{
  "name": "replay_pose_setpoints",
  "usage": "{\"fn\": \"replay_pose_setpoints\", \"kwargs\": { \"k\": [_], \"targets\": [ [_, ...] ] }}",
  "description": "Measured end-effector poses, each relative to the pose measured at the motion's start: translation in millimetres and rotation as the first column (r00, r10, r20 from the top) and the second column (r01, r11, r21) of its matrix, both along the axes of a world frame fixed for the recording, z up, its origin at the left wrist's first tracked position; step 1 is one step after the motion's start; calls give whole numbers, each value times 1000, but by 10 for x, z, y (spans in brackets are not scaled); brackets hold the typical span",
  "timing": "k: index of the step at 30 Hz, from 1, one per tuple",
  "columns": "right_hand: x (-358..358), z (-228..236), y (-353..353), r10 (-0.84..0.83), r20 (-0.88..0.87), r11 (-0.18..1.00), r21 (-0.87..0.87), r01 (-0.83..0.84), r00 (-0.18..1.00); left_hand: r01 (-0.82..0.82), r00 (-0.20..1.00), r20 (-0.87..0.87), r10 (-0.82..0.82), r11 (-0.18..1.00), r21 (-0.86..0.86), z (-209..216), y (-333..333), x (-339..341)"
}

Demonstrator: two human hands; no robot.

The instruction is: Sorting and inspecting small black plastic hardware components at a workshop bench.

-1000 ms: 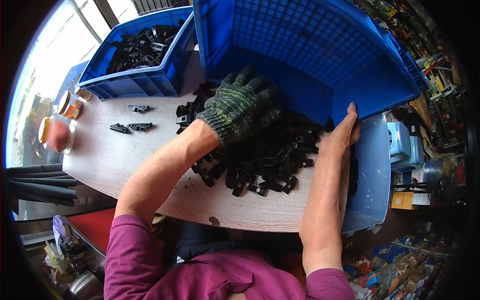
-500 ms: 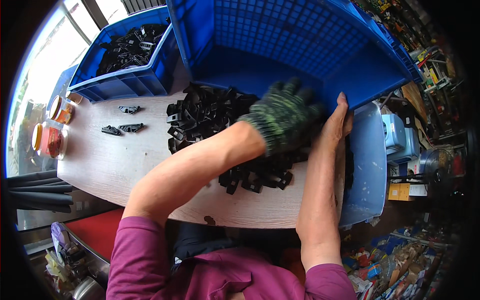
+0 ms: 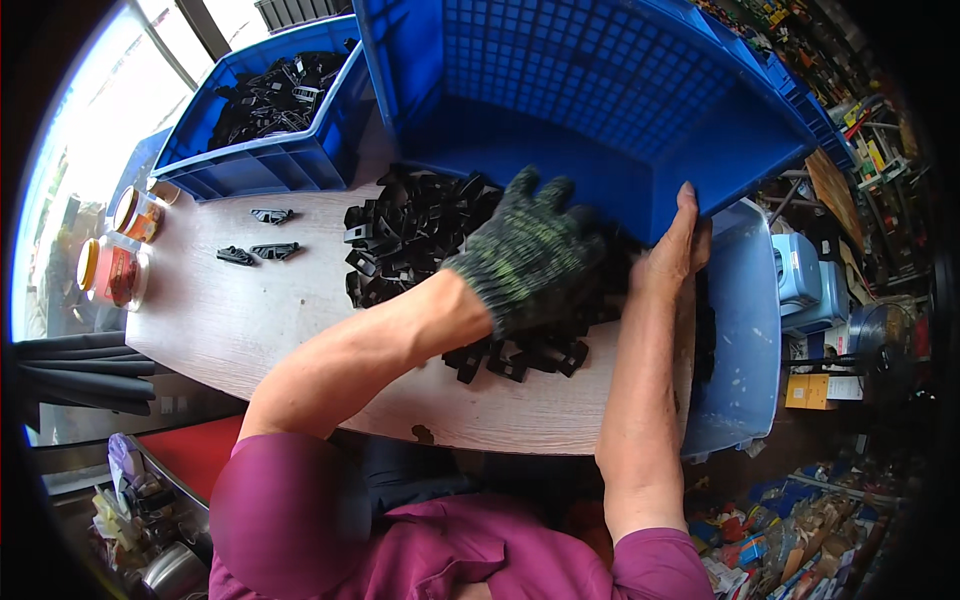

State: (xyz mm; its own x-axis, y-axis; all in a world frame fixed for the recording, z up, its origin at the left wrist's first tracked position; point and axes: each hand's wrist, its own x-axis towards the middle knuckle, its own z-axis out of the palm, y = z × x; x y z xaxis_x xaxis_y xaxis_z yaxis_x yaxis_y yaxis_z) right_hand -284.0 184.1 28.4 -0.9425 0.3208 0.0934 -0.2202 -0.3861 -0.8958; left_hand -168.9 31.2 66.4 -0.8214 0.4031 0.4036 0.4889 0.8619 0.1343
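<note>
My left hand (image 3: 530,245), in a dark green knitted glove, lies over a heap of black plastic parts (image 3: 415,225), its fingers spread toward the mouth of a large blue crate (image 3: 560,135). That crate is tipped on its side, with its open side facing me and its lower edge by the heap. At the crate's near right corner, my bare right hand (image 3: 675,245) grips the rim, thumb up inside; its other fingers are partly hidden. The left glove covers part of the heap.
A smaller blue bin (image 3: 260,120) full of black parts stands at the far left. Several loose parts (image 3: 273,250) and two lidded jars (image 3: 110,270) are on the table's left. A translucent blue tub (image 3: 740,340) adjoins the table's right edge.
My gloved left hand has drawn back from the crate, moving left and slightly toward me over the heap. My right hand keeps its grip on the rim. The view has shifted slightly.
</note>
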Motion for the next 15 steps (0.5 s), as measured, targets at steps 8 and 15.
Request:
{"fn": "replay_pose_setpoints", "kwargs": {
  "k": [8,15],
  "targets": [
    [28,61,45,-94,38,995,45,92,995,-64,994,-71,78,982,177,-69,-165,858],
    [45,73,-13,-74,40,995,63,72,996,-153,988,49,149,983,99,-353,-149,1199]
  ]
}}
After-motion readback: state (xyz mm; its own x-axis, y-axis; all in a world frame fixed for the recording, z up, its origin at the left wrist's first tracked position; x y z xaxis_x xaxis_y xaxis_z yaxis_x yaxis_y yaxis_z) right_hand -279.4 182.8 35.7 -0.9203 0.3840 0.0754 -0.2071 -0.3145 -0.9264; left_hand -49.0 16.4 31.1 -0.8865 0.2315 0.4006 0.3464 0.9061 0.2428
